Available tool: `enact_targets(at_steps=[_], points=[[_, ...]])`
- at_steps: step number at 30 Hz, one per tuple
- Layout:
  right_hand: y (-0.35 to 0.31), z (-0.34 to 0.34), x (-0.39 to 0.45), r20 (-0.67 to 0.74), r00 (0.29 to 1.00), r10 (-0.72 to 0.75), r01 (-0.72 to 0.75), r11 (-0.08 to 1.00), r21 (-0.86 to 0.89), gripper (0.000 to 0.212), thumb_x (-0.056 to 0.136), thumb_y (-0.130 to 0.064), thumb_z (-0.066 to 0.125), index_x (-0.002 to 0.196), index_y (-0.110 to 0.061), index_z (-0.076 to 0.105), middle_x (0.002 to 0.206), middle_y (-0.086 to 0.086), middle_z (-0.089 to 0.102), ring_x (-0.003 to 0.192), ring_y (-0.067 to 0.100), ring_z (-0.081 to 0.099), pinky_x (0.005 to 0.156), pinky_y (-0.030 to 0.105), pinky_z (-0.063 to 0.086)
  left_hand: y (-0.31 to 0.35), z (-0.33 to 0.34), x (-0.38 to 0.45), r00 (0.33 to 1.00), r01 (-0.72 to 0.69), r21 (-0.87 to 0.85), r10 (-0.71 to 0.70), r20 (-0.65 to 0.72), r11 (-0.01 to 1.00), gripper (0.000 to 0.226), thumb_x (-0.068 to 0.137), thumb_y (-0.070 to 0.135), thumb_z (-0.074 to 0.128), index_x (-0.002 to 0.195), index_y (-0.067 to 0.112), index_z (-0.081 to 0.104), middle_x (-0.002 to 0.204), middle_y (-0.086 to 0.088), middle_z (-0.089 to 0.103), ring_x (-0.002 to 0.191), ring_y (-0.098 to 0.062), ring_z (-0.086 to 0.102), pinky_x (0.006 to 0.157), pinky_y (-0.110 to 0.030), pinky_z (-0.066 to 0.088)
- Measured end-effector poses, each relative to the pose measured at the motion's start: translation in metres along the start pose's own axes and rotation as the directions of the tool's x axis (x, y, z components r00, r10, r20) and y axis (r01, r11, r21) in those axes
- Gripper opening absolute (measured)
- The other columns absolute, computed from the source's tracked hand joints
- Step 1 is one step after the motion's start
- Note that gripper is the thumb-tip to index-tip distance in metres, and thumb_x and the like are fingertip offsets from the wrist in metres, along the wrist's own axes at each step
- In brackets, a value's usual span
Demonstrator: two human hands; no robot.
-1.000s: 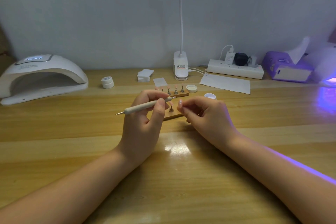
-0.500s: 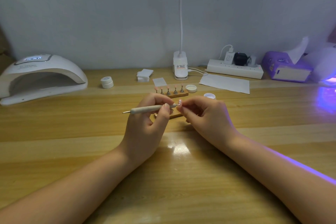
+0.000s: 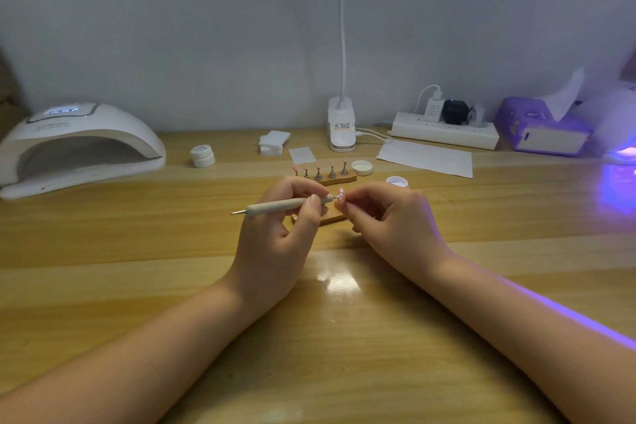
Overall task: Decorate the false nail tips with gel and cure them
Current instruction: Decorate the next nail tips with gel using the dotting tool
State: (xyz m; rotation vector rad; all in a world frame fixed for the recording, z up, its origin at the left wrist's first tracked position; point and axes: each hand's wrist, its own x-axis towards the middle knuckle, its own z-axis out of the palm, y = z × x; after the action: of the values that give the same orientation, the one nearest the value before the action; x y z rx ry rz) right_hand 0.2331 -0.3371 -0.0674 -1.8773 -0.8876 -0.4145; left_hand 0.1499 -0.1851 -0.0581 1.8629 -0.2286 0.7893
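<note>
At frame centre, the left hand (image 3: 275,237) is gripping a dotting tool (image 3: 289,206), touching the nail tip (image 3: 340,194) the right hand (image 3: 395,220) is pinching steady for decorating.

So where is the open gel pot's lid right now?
The lid lies upside down on the table, centre-right in the head view, just right of the nail-tip stand and behind the right hand.

Clearance around the working zone

Open surface (image 3: 144,251) lies left, right and in front of both hands. Behind them, two wooden racks (image 3: 339,179) of nail stands, a lid (image 3: 362,168) and an open jar (image 3: 397,181) crowd the middle. The curing lamp (image 3: 79,144) blocks the far left; the power strip (image 3: 445,135) and tissue box (image 3: 542,129) line the rear right.
</note>
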Motion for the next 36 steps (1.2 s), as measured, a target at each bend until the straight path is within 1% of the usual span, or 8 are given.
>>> enact_targets(at_steps=[5, 9, 13, 17, 22, 27, 31, 36], points=[[-0.0004, 0.0004, 0.0004, 0.001, 1.000, -0.002, 0.002, 1.000, 0.004, 0.014, 0.085, -0.014, 0.072, 0.099, -0.012, 0.074, 0.082, -0.008, 0.070, 0.071, 0.006, 0.066, 0.067, 0.029, 0.057, -0.0007, 0.0005, 0.0002, 1.000, 0.003, 0.001, -0.003, -0.004, 1.000, 0.011, 0.091, 0.020, 0.052, 0.093, 0.026, 0.061, 0.088, 0.001, 0.067, 0.084, -0.016, 0.066, 0.075, -0.036, 0.055], [-0.0009, -0.0006, 0.0002, 0.014, 1.000, -0.011, 0.011, 1.000, -0.006, 0.015, 0.085, -0.014, 0.072, 0.101, -0.012, 0.074, 0.083, -0.009, 0.070, 0.072, 0.004, 0.065, 0.068, 0.025, 0.057, 0.0001, 0.0001, 0.0003, 1.000, -0.007, -0.007, 0.007, 0.000, 1.000, 0.013, 0.088, 0.032, 0.050, 0.093, 0.027, 0.061, 0.087, 0.004, 0.066, 0.084, -0.016, 0.066, 0.074, -0.034, 0.055], [-0.0015, -0.0012, 0.0003, 0.016, 1.000, -0.007, 0.007, 1.000, -0.010, 0.014, 0.086, -0.014, 0.072, 0.100, -0.012, 0.074, 0.083, -0.010, 0.069, 0.071, 0.003, 0.065, 0.068, 0.023, 0.056, 0.0004, 0.0001, 0.0007, 1.000, -0.019, -0.012, 0.019, -0.014, 1.000, 0.015, 0.088, 0.033, 0.050, 0.094, 0.027, 0.062, 0.088, 0.003, 0.067, 0.085, -0.017, 0.066, 0.074, -0.035, 0.055], [-0.0021, -0.0014, 0.0000, 0.016, 1.000, -0.004, 0.004, 1.000, -0.015, 0.015, 0.085, -0.014, 0.071, 0.100, -0.012, 0.074, 0.082, -0.008, 0.070, 0.071, 0.005, 0.065, 0.068, 0.027, 0.056, 0.0005, 0.0003, 0.0001, 1.000, -0.012, 0.006, 0.012, 0.008, 1.000, 0.015, 0.088, 0.033, 0.049, 0.094, 0.025, 0.061, 0.087, 0.004, 0.066, 0.084, -0.019, 0.065, 0.074, -0.040, 0.054], [-0.0023, -0.0017, 0.0002, 0.019, 1.000, -0.010, 0.011, 1.000, -0.022, 0.015, 0.086, -0.014, 0.071, 0.101, -0.012, 0.074, 0.083, -0.007, 0.070, 0.070, 0.006, 0.065, 0.067, 0.028, 0.056, 0.0014, 0.0005, -0.0001, 1.000, -0.004, 0.000, 0.004, 0.003, 1.000, 0.012, 0.089, 0.030, 0.051, 0.094, 0.025, 0.061, 0.087, 0.001, 0.066, 0.085, -0.019, 0.066, 0.075, -0.040, 0.054], [-0.0018, -0.0009, -0.0002, 0.010, 1.000, -0.001, 0.002, 1.000, -0.007, 0.013, 0.086, -0.014, 0.071, 0.099, -0.012, 0.074, 0.082, -0.007, 0.071, 0.070, 0.008, 0.065, 0.067, 0.031, 0.056, 0.0025, 0.0005, -0.0009, 1.000, -0.010, -0.019, 0.010, -0.015, 1.000, 0.015, 0.088, 0.032, 0.050, 0.093, 0.024, 0.062, 0.088, 0.002, 0.067, 0.085, -0.015, 0.067, 0.075, -0.035, 0.055], [-0.0016, -0.0009, -0.0003, 0.009, 1.000, 0.006, -0.006, 1.000, 0.001, 0.014, 0.085, -0.014, 0.072, 0.099, -0.013, 0.074, 0.081, -0.004, 0.071, 0.069, 0.012, 0.066, 0.066, 0.035, 0.056, 0.0019, 0.0016, -0.0008, 1.000, 0.013, 0.002, -0.013, 0.004, 1.000, 0.010, 0.090, 0.021, 0.053, 0.093, 0.025, 0.062, 0.086, 0.004, 0.066, 0.084, -0.017, 0.066, 0.075, -0.041, 0.054], [-0.0023, -0.0013, -0.0003, 0.013, 1.000, 0.001, -0.001, 1.000, -0.007, 0.015, 0.086, -0.014, 0.071, 0.100, -0.011, 0.075, 0.082, -0.004, 0.072, 0.070, 0.010, 0.066, 0.067, 0.034, 0.056, 0.0018, 0.0006, -0.0008, 1.000, 0.015, 0.005, -0.015, 0.003, 1.000, 0.011, 0.091, 0.019, 0.052, 0.094, 0.024, 0.062, 0.086, 0.002, 0.067, 0.084, -0.017, 0.066, 0.075, -0.041, 0.054]])
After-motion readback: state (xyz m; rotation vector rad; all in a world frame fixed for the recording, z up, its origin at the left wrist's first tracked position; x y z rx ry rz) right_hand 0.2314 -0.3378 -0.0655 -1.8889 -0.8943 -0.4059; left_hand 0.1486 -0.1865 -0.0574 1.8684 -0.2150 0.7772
